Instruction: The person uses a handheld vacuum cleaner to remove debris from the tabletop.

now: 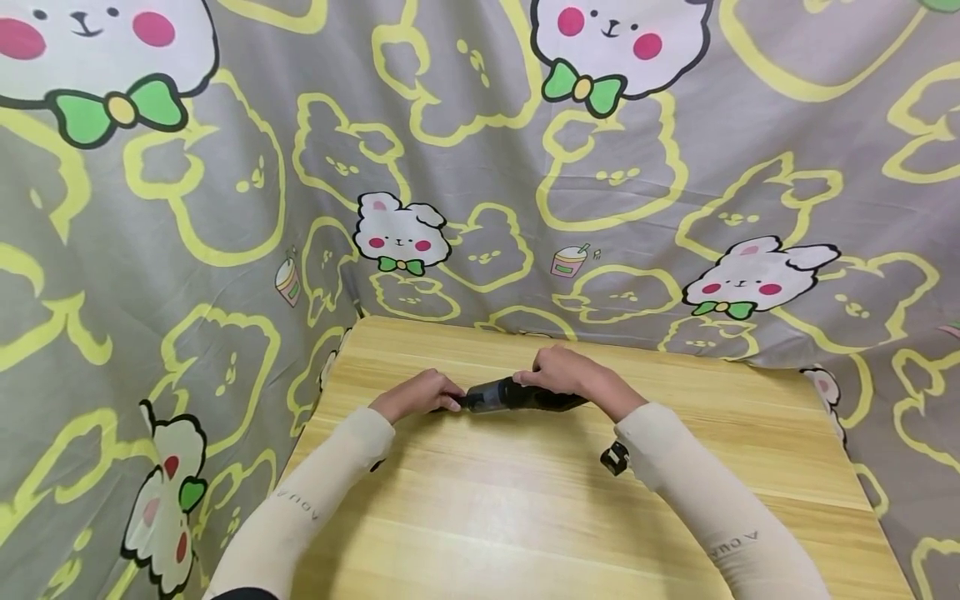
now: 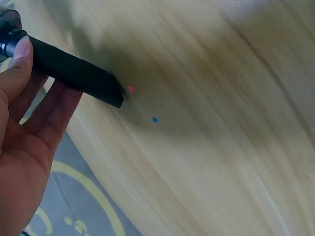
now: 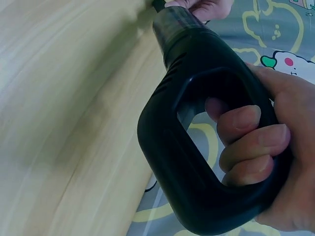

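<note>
A black handheld vacuum cleaner with a clear grey dust cup is held over the wooden table. My right hand grips its loop handle, fingers curled through the opening. At the other end, my left hand holds the flat black nozzle between thumb and fingers. Just off the nozzle's tip, a tiny pink bit lies on the wood. A tiny blue bit lies slightly farther out. Whether the nozzle touches the table I cannot tell.
The wooden table spreads under both arms. A grey curtain with yellow outlines and white rabbits hangs behind the table and along its sides. A small black device sits at the right wrist.
</note>
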A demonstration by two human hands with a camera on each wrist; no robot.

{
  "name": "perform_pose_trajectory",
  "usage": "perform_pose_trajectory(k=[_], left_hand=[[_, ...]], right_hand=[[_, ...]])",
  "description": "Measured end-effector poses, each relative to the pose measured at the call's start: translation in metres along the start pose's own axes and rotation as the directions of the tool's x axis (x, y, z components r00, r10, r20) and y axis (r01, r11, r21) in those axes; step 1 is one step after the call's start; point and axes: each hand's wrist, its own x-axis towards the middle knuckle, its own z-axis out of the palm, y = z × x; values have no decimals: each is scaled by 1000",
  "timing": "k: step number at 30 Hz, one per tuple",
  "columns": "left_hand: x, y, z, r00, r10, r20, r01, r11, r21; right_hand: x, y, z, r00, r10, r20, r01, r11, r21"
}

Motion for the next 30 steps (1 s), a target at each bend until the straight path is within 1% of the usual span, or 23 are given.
perform_pose_trajectory(k=[4,7,11,16,21,30], left_hand=[[-6,-4,-1,1000,-8,11,8,1000,-16],[-8,-7,-1,1000,-2,17,2,1000,-12],[-12,-10,-2,1000,3,17,-3,1000,-9],[-18,-15,-2,1000,-9,11,9,1000,-14],[-24,-19,-1,1000,-6,15,6,999,-33],[-34,-31,-2,997,-78,15,79,995,-63]], right_hand=[[4,-2,2,1000,-5,24,4,1000,25],[8,-1,4,1000,-1,31,-1,999,46],[13,0,7,999,8,37,-11,997,82],[18,0,13,998,-1,57,-6,992,128],[21,1,21,996,30,80,-43,986,162],[29,-5,30,998,5,64,-18,980,197]])
